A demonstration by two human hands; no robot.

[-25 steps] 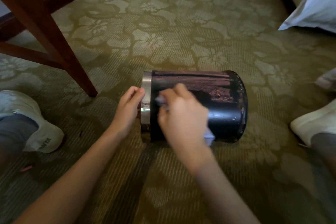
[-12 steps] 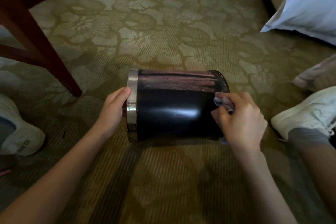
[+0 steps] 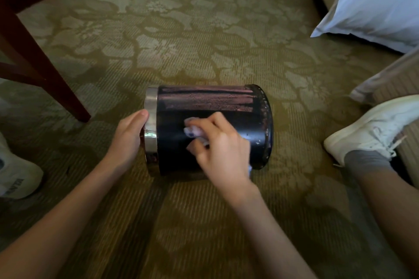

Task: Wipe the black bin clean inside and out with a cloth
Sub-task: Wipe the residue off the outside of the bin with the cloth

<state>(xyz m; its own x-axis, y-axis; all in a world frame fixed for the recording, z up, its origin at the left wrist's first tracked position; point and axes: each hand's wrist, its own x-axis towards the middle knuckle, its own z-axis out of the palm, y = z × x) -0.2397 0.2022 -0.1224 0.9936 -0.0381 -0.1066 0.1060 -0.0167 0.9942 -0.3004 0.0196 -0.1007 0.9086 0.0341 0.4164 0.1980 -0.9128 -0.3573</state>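
Observation:
The black bin (image 3: 172,106) lies on its side on the carpet, its silver rim (image 3: 151,106) to the left and its base to the right. A dusty, streaked band runs along its upper side. My left hand (image 3: 127,138) holds the bin at the silver rim, fingers curled over the opening's edge. My right hand (image 3: 222,149) grips a crumpled light cloth (image 3: 192,131) and presses it on the middle of the bin's outer wall. Most of the cloth is hidden under my fingers.
Dark wooden furniture legs (image 3: 45,70) stand at the left. A white pillow (image 3: 374,2) lies at the upper right. My white sneakers rest on the patterned green carpet (image 3: 181,41), one at the left (image 3: 15,176), one at the right (image 3: 371,129).
My right hand with the cloth has swept from the bin's left part to its base end, then back left to the middle. My left hand stays at the rim.

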